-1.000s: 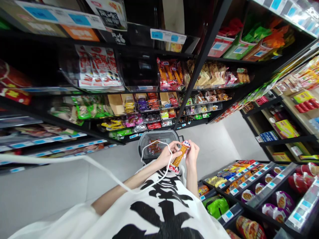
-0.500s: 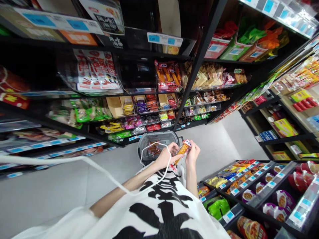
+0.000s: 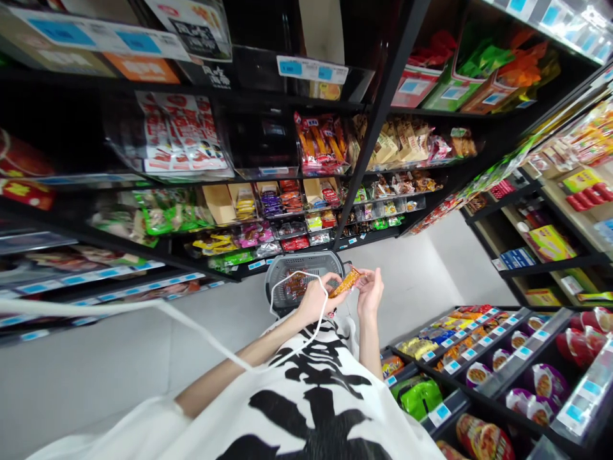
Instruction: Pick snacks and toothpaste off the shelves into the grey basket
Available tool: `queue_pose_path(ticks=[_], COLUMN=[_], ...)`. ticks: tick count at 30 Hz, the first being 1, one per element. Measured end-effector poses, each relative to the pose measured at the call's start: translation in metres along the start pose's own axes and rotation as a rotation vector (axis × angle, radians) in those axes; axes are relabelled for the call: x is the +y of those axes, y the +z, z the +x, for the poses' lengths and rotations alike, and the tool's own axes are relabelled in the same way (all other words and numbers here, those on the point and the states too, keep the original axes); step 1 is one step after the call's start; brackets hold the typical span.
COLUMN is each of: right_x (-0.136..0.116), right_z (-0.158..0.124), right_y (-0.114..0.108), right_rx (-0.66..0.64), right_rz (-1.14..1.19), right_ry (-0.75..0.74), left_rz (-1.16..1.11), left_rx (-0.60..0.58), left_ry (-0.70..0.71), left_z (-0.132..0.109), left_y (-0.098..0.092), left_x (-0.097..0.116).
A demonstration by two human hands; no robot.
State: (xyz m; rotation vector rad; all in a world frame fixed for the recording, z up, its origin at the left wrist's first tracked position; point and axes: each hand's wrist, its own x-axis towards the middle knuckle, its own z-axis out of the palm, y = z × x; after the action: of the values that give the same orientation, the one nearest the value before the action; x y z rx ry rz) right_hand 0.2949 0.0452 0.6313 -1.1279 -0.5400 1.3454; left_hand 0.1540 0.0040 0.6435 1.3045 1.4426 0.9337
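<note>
A long orange snack packet (image 3: 345, 282) is held between both hands in front of my chest. My left hand (image 3: 315, 298) is closed on its lower end. My right hand (image 3: 370, 291) pinches its upper end, the other fingers spread. Just beyond the hands stands a grey shopping basket (image 3: 292, 263) on the floor with red packets inside. A white cord (image 3: 282, 300) loops from my left side over my left wrist.
Black shelves full of snack packets (image 3: 322, 142) rise on the left and ahead. A lower rack with blue price tags and packets (image 3: 460, 348) runs along the right. Grey floor (image 3: 421, 268) stretches past the basket.
The packet has been tipped from nearly upright to lying flatter between the hands, its white-and-red top end lowered. The hands stay in about the same place.
</note>
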Motion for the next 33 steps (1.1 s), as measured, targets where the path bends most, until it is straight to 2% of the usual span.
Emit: queue_pose_path(ticks=[3,8,10,13,15,18,21,28,33], right_x=[-0.003,-0.005,-0.003,0.002,0.004,0.005,0.005,0.005,0.008], right_z=[-0.001,0.000,0.002,0.004,0.006,0.008,0.008,0.007,0.009], right_y=[0.002,0.001,-0.001,-0.005,-0.006,-0.006,-0.005,-0.004,-0.006], right_rx=[-0.088,-0.136,-0.121,-0.008,0.052,0.092,0.106,0.111,0.118], right_rz=[0.029,-0.062,-0.067,-0.070,-0.075,-0.069,-0.056,-0.112,-0.116], right_ry=[0.014,0.102,0.123,0.071,0.032,-0.001,-0.017,-0.027,-0.027], left_rz=[-0.191,-0.551,-0.702,-0.854,-0.874,-0.796,-0.747,-0.744,-0.734], left_rx=[-0.051,-0.245,-0.318,-0.420,-0.462,-0.462,-0.443,-0.441,-0.424], left_ry=[-0.049,-0.169,-0.277,-0.416,-0.457,-0.421,-0.379,-0.397,-0.411], left_z=[0.001,0.004,0.006,0.006,0.005,0.003,0.002,0.004,0.005], left_y=[0.001,0.006,0.007,0.007,0.007,0.008,0.010,0.008,0.010], left_x=[-0.003,-0.003,-0.001,0.000,0.000,-0.002,-0.002,0.001,-0.004])
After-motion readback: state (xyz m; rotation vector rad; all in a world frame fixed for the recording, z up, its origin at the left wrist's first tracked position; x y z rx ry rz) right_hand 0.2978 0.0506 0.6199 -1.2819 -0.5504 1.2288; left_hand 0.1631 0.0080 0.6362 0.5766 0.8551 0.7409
